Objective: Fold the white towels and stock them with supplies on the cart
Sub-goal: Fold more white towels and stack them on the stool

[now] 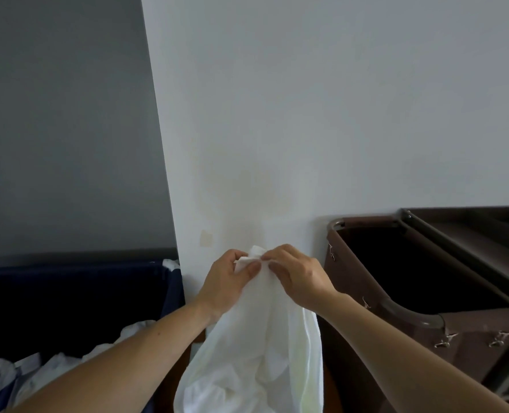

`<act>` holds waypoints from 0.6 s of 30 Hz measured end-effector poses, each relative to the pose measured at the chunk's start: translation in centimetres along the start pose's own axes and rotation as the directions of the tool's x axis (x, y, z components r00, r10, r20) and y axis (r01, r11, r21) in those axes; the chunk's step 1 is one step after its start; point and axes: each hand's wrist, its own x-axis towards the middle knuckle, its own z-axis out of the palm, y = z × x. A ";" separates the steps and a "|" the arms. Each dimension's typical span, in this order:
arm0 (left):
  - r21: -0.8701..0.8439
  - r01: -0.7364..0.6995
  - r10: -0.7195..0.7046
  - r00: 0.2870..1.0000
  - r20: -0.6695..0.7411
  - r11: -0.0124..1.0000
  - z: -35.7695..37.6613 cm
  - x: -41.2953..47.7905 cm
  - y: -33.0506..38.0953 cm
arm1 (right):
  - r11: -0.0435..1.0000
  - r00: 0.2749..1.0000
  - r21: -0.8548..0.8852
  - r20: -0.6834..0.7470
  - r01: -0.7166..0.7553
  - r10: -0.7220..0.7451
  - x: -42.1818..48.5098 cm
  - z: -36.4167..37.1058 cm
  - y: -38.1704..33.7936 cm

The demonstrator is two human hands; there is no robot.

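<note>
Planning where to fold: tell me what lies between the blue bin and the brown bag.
Head view: the white towel hangs there, pinched by the left hand and right hand.

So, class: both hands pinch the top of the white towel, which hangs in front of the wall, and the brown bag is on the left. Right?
Not quite: the head view shows the brown bag on the right, not the left. The rest holds: the left hand and right hand pinch the top of the white towel, which hangs in front of the wall.
</note>
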 end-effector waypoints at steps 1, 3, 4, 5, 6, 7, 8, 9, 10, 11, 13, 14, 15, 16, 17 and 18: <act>-0.020 0.013 -0.012 1.000 0.015 1.000 -0.1 0.0 0.1 | 0.999 1.000 0.017 0.011 -0.027 0.027 0.1 0.0 0.0; -0.058 0.048 -0.045 0.997 0.064 0.997 -0.2 0.0 0.1 | 0.993 0.993 0.053 0.066 -0.103 0.100 0.5 -0.3 0.0; -0.069 0.065 -0.058 0.995 0.086 0.996 -0.4 0.0 0.1 | 0.989 0.986 0.061 0.106 -0.132 0.126 0.6 -0.4 0.0; -0.076 0.075 -0.067 0.992 0.104 0.994 -0.5 -0.1 0.1 | 0.985 0.978 0.065 0.145 -0.158 0.147 0.7 -0.5 0.0; -0.081 0.075 -0.065 0.991 0.116 0.994 -0.5 -0.2 0.1 | 0.980 0.968 0.070 0.182 -0.186 0.170 0.9 -0.6 -0.2; -0.082 0.066 -0.056 0.991 0.120 0.994 -0.5 -0.3 0.2 | 0.973 0.956 0.081 0.220 -0.218 0.196 1.0 -0.7 -0.3; -0.085 0.055 -0.045 0.992 0.115 0.995 -0.4 -0.4 0.2 | 0.964 0.941 0.095 0.256 -0.250 0.219 1.2 -0.7 -0.5; -0.085 0.049 -0.040 0.994 0.104 0.995 -0.3 -0.4 0.1 | 0.955 0.929 0.106 0.282 -0.277 0.239 1.3 -0.7 -0.6; -0.084 0.051 -0.043 0.994 0.096 0.995 -0.3 -0.4 0.0 | 0.950 0.923 0.105 0.290 -0.293 0.252 1.4 -0.7 -0.6; -0.084 0.061 -0.052 0.994 0.099 0.995 -0.3 -0.4 0.0 | 0.955 0.928 0.088 0.276 -0.284 0.250 1.5 -0.6 -0.6; -0.112 0.090 -0.074 0.988 0.138 0.990 -0.4 -0.2 -0.4 | 0.983 0.967 0.014 0.185 -0.184 0.178 1.3 -0.4 -0.5; -0.122 0.095 -0.074 0.983 0.165 0.988 -0.6 -0.1 -0.5 | 0.993 0.986 -0.022 0.118 -0.118 0.120 1.1 -0.3 -0.4; -0.115 0.083 -0.060 0.981 0.186 0.990 -0.7 -0.1 -0.7 | 0.997 0.997 -0.050 0.047 -0.064 0.066 1.0 -0.3 -0.4; -0.070 0.036 -0.023 0.982 0.186 0.997 -0.7 0.0 -0.9 | 0.998 0.999 -0.065 -0.020 -0.027 0.026 0.9 -0.2 -0.3; 0.019 -0.044 0.041 0.987 0.154 0.999 -0.7 0.1 -1.1 | 0.998 0.997 -0.065 -0.075 -0.009 0.004 0.9 -0.2 -0.3; 0.135 -0.139 0.126 0.987 0.100 0.981 -0.7 0.1 -1.2 | 0.999 0.994 -0.046 -0.108 -0.011 0.006 1.0 -0.2 -0.3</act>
